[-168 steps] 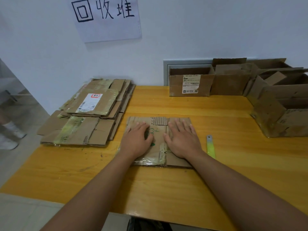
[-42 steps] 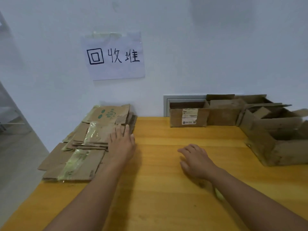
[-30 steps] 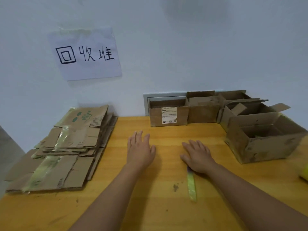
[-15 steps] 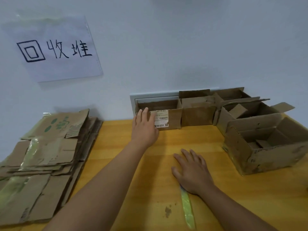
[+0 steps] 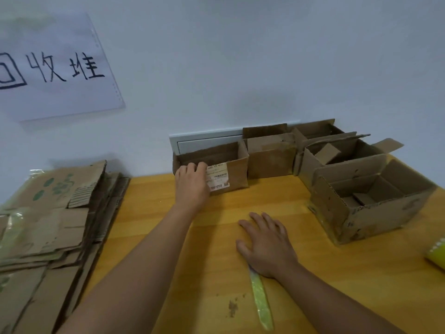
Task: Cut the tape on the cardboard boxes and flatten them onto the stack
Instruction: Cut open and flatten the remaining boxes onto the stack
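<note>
My left hand (image 5: 191, 184) reaches to a small open cardboard box (image 5: 234, 169) with a white label at the back of the wooden table, its fingers curled over the box's front wall. Flat on the table lies my right hand (image 5: 267, 247), fingers spread, resting on the top end of a yellow-green box cutter (image 5: 261, 302). A stack of flattened cardboard (image 5: 48, 227) lies at the table's left.
Several more open boxes line the back wall, and a larger open box (image 5: 370, 203) sits at the right. A yellow object (image 5: 438, 254) shows at the right edge. A paper sign (image 5: 55, 68) hangs on the wall. Bare table (image 5: 216, 237) lies between my arms.
A flattened box went onto the stack. My left hand then swung from the stack to the labelled box and now hooks over its wall. My right hand stays on the cutter.
</note>
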A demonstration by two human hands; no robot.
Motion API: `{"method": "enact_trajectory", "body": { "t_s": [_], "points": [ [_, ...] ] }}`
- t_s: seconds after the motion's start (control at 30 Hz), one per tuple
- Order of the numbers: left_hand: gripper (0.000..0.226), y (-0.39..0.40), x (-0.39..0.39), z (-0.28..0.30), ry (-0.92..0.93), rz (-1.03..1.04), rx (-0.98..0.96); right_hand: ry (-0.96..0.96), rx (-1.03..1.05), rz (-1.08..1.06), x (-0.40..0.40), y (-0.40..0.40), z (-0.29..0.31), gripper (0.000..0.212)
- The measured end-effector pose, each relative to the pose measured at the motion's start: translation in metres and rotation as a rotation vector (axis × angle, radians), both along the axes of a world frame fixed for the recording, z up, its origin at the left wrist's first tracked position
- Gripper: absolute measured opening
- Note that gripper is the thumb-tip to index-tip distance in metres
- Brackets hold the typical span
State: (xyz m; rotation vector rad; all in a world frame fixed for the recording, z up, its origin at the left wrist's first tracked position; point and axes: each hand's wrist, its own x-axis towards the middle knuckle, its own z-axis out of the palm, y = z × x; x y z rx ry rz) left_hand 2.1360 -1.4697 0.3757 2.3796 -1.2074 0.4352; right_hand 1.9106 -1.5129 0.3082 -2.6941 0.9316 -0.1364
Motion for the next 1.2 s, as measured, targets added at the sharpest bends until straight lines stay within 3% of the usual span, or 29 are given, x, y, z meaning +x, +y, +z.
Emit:
{"method": "enact_trajectory", "body": {
  "t_s": [0.13, 0.27, 0.37, 0.43, 0.6, 0.7, 0.77, 0.87, 1.0, 1.1, 1.2],
  "points": [
    [0.029, 0.045, -0.024, -0.001, 0.002, -0.008, -0.039, -0.006, -0.004, 0.007, -0.001, -0.001, 0.003, 0.068],
    [0.022, 0.093, -0.043, 0.005, 0.048, 0.018, -0.034, -0.323, 0.210, -0.033, -0.008, -0.006, 0.010, 0.031],
    [0.016, 0.125, -0.058, 0.014, 0.111, 0.033, -0.066, -0.408, 0.327, -0.045, -0.018, -0.004, 0.020, 0.023],
    [0.012, 0.146, -0.069, 0.020, 0.182, 0.028, -0.166, -0.352, 0.266, -0.031, -0.028, 0.006, 0.022, 0.029],
    [0.013, 0.193, -0.089, 0.027, 0.403, 0.021, -0.382, -0.100, -0.122, -0.001, -0.062, 0.062, 0.013, 0.053],
    [0.013, 0.212, -0.110, 0.026, 0.578, -0.032, -0.494, 0.012, -0.151, 0.043, -0.069, 0.083, 0.012, 0.046],
    [0.014, 0.220, -0.121, 0.021, 0.723, -0.028, -0.553, 0.002, -0.046, 0.025, -0.072, 0.088, 0.016, 0.031],
    [0.016, 0.230, -0.133, 0.006, 0.878, -0.024, -0.595, -0.039, 0.150, -0.022, -0.081, 0.089, 0.025, 0.031],
    [0.029, 0.243, -0.135, -0.009, 1.048, -0.011, -0.657, -0.382, 0.408, -0.090, -0.097, 0.089, 0.030, 0.037],
    [0.028, 0.246, -0.129, -0.020, 1.086, 0.072, -0.621, -0.589, 0.592, -0.078, -0.092, 0.095, 0.043, 0.031],
    [0.027, 0.241, -0.131, -0.020, 1.056, 0.189, -0.589, -0.672, 0.765, -0.015, -0.072, 0.110, 0.057, 0.021]
  ]
}}
